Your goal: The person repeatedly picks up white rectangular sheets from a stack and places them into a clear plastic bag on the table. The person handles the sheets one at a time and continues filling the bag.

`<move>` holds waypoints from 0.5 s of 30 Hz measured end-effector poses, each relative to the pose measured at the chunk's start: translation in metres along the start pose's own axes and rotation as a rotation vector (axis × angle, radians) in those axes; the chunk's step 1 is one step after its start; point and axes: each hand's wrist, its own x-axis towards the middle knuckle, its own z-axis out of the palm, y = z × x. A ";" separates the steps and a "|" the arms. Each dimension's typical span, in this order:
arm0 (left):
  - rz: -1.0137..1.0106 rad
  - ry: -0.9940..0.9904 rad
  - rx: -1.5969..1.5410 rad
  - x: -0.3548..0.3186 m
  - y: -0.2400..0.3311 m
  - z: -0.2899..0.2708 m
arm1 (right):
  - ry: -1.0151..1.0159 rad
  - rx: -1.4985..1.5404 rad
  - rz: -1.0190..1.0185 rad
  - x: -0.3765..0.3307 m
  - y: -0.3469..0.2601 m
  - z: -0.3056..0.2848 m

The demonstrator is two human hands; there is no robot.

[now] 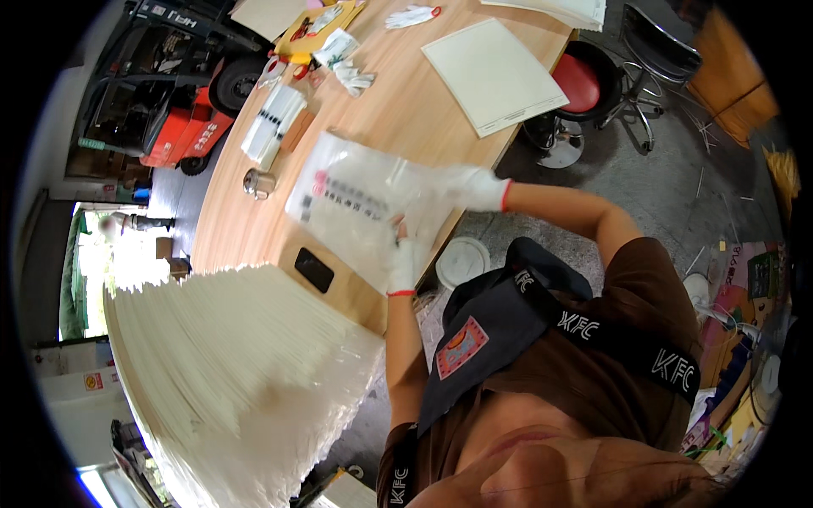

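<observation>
A clear plastic bag (343, 190) with pink and black print lies across the near edge of the wooden table. My left hand (403, 261), in a white glove with a red cuff and bare fingertips, is closed on the bag's near side. At the bag's right end is my right hand (476, 188), in a similar glove. Motion blur smears its fingers, so its grip cannot be made out. A black phone (314, 270) rests on the table left of my left hand.
A tall stack of white sheets (246, 356), partly wrapped in plastic, stands at left. The table (381, 110) holds a metal-lidded jar (258, 184), a bundle of white packets (275, 125), spare gloves (345, 63) and a cream board (495, 76). A red stool (583, 82) stands beyond; a forklift (182, 127) is far left.
</observation>
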 end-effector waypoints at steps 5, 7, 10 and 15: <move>-0.151 -0.160 -0.158 0.014 -0.020 0.022 | -0.180 -0.825 0.560 -0.061 0.114 -0.094; -0.201 -0.251 -0.285 0.030 -0.009 0.045 | -0.065 -0.763 0.556 -0.083 0.164 -0.088; -0.143 -0.383 -0.284 0.051 -0.017 0.074 | -0.061 -0.694 0.498 -0.076 0.164 -0.091; -0.476 -0.799 -1.112 0.086 -0.028 0.105 | -0.092 -0.409 0.382 -0.066 0.041 -0.116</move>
